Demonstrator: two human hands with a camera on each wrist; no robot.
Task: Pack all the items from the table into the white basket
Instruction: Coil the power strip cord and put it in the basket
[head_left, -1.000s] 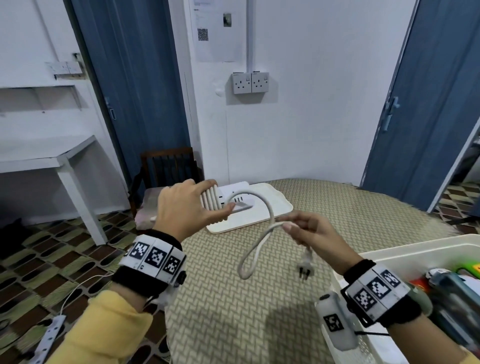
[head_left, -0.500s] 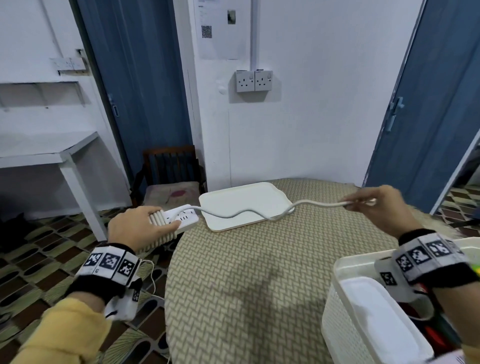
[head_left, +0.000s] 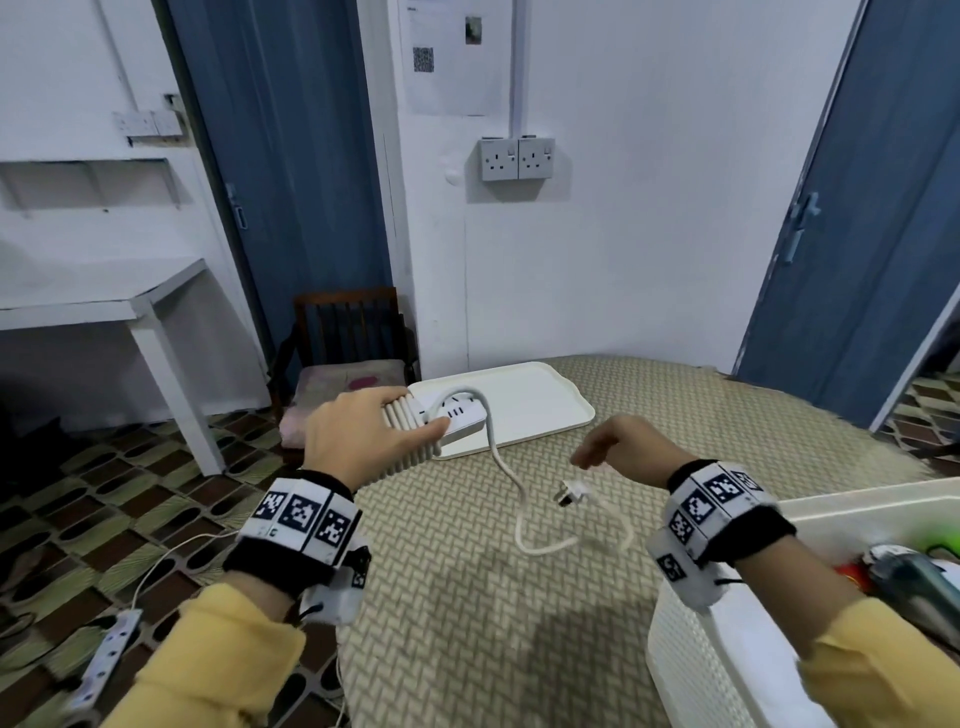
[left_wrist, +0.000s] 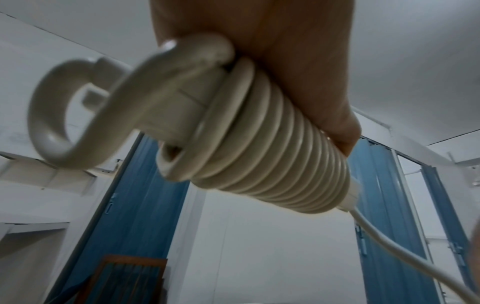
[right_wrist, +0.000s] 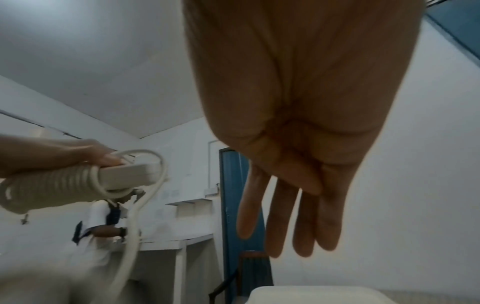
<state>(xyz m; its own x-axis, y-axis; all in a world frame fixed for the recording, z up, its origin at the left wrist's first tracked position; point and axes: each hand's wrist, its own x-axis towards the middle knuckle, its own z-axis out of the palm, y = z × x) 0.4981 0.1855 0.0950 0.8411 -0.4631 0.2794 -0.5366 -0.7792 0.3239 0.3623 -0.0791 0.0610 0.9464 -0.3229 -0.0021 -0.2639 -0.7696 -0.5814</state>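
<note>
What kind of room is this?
Probably a plain workroom or spare room: bare white walls with wall sockets, blue doors, and a round table with a woven cover.

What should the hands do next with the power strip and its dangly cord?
Probably the right hand, open with straight fingers, should catch the loose cord near its plug and wind it on. The left hand grips the power strip, mostly wrapped already, and a tidy bundle suits the white basket.

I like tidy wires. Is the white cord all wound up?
Not fully. Most of the cord is coiled round the power strip that the left hand grips, but its tail and plug hang loose.
</note>
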